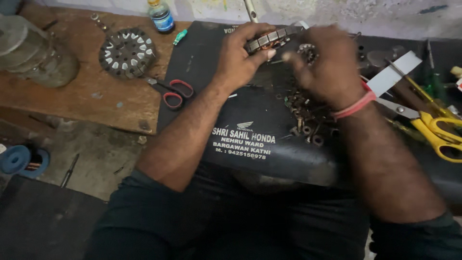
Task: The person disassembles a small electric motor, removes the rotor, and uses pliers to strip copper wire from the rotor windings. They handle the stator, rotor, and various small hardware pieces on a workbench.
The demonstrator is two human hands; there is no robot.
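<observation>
1. Item held: a stator core, a ring of stacked metal laminations with copper-coloured winding showing inside. It sits above the far part of the black mat, raised off it and tilted, between both hands.

2. Left hand: clenched around the near side of the stator core, thumb under the rim, fingers curled over the top edge. The hold looks firm.

3. Right hand: fingers bent and partly closed, one fingertip just beside the core's open face. Motion blur hides whether it pinches a wire, a small part or nothing; I cannot tell. A pink band circles that wrist.

4. Loose hardware: a heap of screws and nuts lies on the mat directly under the right wrist.

5. Nearby stock: red-handled scissors at the mat's left edge; a second stator on the wooden board; a small bottle behind it; yellow-handled scissors at right.

6. Risk, judged: the right forearm hangs close over the heap, so a sweep of the wrist could scatter screws off the mat's near edge.

7. Risk, judged: the core is gripped on one side only; a slip would drop it onto the hardware and could nick the winding.

8. Risk, judged: lamination edges and winding ends may scrape bare fingertips.
</observation>
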